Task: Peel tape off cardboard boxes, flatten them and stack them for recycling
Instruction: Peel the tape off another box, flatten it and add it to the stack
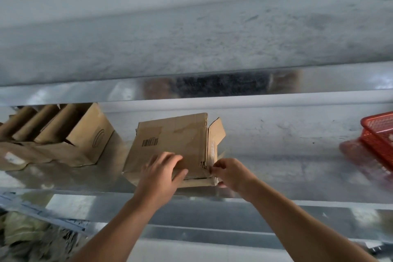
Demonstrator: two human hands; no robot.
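Well to the left of the cardboard box (174, 134), a row of open boxes (80, 134) stands on the same shiny metal shelf (287, 155), tipped so that their mouths face up and left. Below and left of the cardboard box, under the shelf edge, lies a blurred, crumpled heap (25, 234). The cardboard box itself sits near the front edge of the shelf, its broad top face carrying a barcode label (150, 141) toward its left side. The person's left hand (161, 174) lies flat on the near part of that top face, fingers straight and spread. At the box's right end a flap (217, 132) stands open. The right hand (231, 173) is at the near right corner, fingers curled, thumb and forefinger pinching the corner's edge; whether tape or cardboard lies between them cannot be told. Far to the right of the box, a red basket (380, 134) rests at the frame's edge.
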